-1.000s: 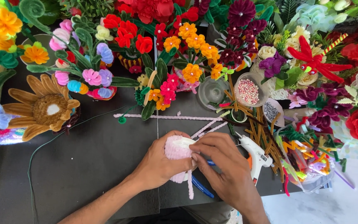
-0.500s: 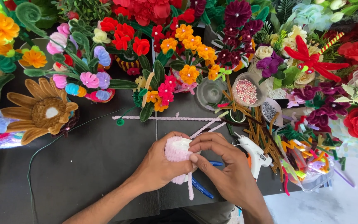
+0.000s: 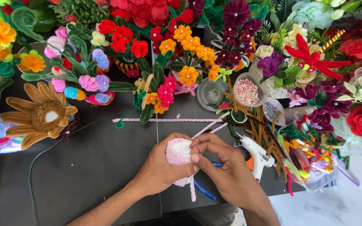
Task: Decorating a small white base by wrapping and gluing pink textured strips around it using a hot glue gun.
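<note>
Together, both hands (image 3: pixel 197 163) cup — fingers (image 3: pixel 208 144) curled — pink ball (image 3: pixel 177 151).

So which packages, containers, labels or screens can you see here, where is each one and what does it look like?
No screens or readable labels show.
Clear plastic bag: right of the hands, crumpled, stuffed with orange, green and yellow pipe cleaners.
Round clear cup: behind the glue gun, holding pale pink beads.
Small clear tub: just right of that cup, filled with tiny dark beads.

two bare hands and arms

the left hand (image 3: pixel 162 169) and right hand (image 3: pixel 225 171) wear no sleeves, gloves or rings.
</note>
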